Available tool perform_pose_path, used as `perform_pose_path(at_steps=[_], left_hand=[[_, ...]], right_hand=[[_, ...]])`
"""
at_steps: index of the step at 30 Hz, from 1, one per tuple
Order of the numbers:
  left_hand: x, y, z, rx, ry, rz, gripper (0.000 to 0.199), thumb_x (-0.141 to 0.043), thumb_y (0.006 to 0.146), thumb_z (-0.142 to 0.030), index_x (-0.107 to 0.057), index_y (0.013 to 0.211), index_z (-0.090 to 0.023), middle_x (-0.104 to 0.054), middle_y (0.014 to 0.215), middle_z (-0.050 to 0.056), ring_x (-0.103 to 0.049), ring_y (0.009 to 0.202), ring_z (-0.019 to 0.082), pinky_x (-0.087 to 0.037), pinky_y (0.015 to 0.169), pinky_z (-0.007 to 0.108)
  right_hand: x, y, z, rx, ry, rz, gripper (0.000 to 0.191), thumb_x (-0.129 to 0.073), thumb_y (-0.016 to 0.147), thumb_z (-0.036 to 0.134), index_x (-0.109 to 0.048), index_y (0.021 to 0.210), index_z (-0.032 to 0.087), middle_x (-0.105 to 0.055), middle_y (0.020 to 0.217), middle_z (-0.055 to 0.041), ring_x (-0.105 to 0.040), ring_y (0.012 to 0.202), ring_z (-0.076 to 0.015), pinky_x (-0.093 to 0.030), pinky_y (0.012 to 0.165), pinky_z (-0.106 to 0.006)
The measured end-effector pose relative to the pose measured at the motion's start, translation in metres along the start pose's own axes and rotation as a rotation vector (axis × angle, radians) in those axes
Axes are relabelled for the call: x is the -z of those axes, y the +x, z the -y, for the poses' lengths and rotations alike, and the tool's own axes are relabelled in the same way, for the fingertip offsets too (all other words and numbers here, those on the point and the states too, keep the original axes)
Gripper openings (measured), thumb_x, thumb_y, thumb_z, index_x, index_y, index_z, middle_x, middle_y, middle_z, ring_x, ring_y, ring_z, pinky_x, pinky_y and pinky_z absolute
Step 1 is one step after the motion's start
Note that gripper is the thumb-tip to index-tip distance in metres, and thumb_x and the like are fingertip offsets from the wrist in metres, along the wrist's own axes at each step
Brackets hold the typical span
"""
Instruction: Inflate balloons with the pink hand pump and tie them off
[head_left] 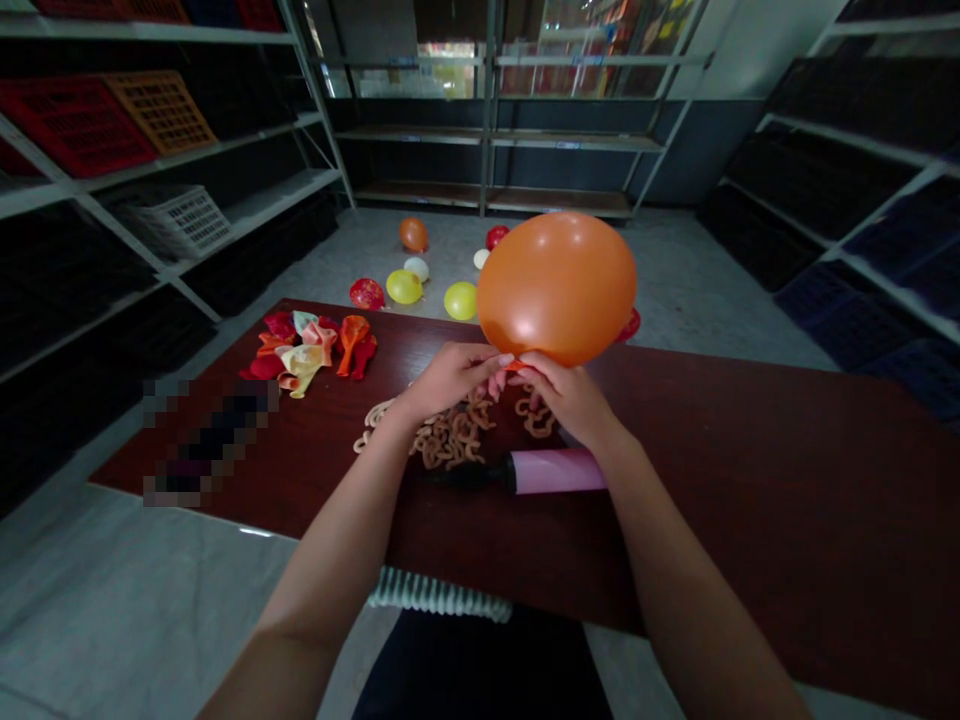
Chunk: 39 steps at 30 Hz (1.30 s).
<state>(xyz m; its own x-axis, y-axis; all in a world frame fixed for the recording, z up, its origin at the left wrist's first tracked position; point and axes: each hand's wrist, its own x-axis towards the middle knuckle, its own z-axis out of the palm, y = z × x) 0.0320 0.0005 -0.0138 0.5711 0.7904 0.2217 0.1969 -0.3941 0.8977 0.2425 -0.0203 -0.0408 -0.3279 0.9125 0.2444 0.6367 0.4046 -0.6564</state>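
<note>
A large inflated orange balloon (557, 287) stands above the dark red table (750, 480), its neck at the lower left side. My left hand (463, 378) pinches the neck from the left. From the right, my right hand (561, 392) grips the same neck, close to the other fingers. Beneath the hands lies a pile of tan rubber rings (450, 435), partly covered by my left hand. A pink and black hand pump (555, 471) lies nearer to me, its right end hidden by my right forearm.
Uninflated balloons (304, 350) lie at the table's left, with a blurred-out dark object (217, 440) nearer. Several inflated balloons, among them a yellow one (460, 300), rest on the floor beyond. Shelves (420, 133) with crates (161, 110) line the walls.
</note>
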Motion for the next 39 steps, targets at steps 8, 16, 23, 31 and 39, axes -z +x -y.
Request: perform_pose_path(at_steps=[8, 16, 23, 31, 39], left_hand=[[0.004, 0.000, 0.001, -0.008, -0.039, -0.027, 0.036, -0.048, 0.100, -0.039, -0.066, 0.079, -0.017, -0.065, 0.067, 0.004, -0.057, 0.060, 0.013, -0.043, 0.062, 0.023], [0.019, -0.006, 0.018, 0.210, 0.702, -0.146, 0.035, -0.065, 0.089, -0.053, -0.073, 0.083, -0.019, -0.069, 0.077, 0.007, -0.059, 0.069, 0.019, -0.036, 0.062, 0.026], [-0.006, -0.001, 0.038, 0.286, 0.885, -0.030, 0.025, -0.067, 0.089, -0.045, -0.071, 0.089, -0.020, -0.069, 0.092, 0.009, -0.064, 0.087, 0.026, -0.044, 0.071, 0.030], [-0.008, 0.010, 0.033, 0.100, 0.276, -0.114, 0.015, -0.064, 0.087, -0.032, -0.064, 0.086, -0.017, -0.065, 0.087, 0.004, -0.059, 0.082, 0.018, -0.044, 0.078, 0.028], [-0.017, 0.012, 0.005, 0.207, -0.759, -0.333, 0.008, -0.057, 0.089, -0.022, -0.054, 0.089, -0.015, -0.059, 0.071, 0.001, -0.058, 0.066, 0.012, -0.047, 0.067, 0.023]], right_hand=[[0.000, -0.001, 0.005, -0.009, -0.139, -0.113, 0.029, -0.040, 0.102, 0.036, -0.067, 0.107, 0.025, -0.079, 0.084, 0.0002, -0.069, 0.062, -0.0138, -0.050, 0.066, -0.026], [0.001, 0.000, -0.004, -0.096, -0.103, -0.275, 0.033, -0.040, 0.102, 0.039, -0.067, 0.115, 0.024, -0.079, 0.087, -0.0016, -0.071, 0.061, -0.0149, -0.050, 0.060, -0.026], [0.000, 0.000, 0.000, -0.084, -0.128, -0.266, 0.031, -0.042, 0.102, 0.039, -0.068, 0.112, 0.025, -0.079, 0.084, -0.0007, -0.070, 0.059, -0.0143, -0.050, 0.059, -0.025], [0.000, 0.001, -0.003, -0.113, -0.111, -0.305, 0.031, -0.042, 0.102, 0.038, -0.068, 0.113, 0.025, -0.079, 0.083, -0.0008, -0.070, 0.057, -0.0141, -0.050, 0.059, -0.025], [0.001, 0.000, -0.002, -0.112, -0.071, -0.309, 0.031, -0.041, 0.102, 0.038, -0.067, 0.112, 0.024, -0.080, 0.086, -0.0008, -0.069, 0.054, -0.0133, -0.050, 0.058, -0.025]])
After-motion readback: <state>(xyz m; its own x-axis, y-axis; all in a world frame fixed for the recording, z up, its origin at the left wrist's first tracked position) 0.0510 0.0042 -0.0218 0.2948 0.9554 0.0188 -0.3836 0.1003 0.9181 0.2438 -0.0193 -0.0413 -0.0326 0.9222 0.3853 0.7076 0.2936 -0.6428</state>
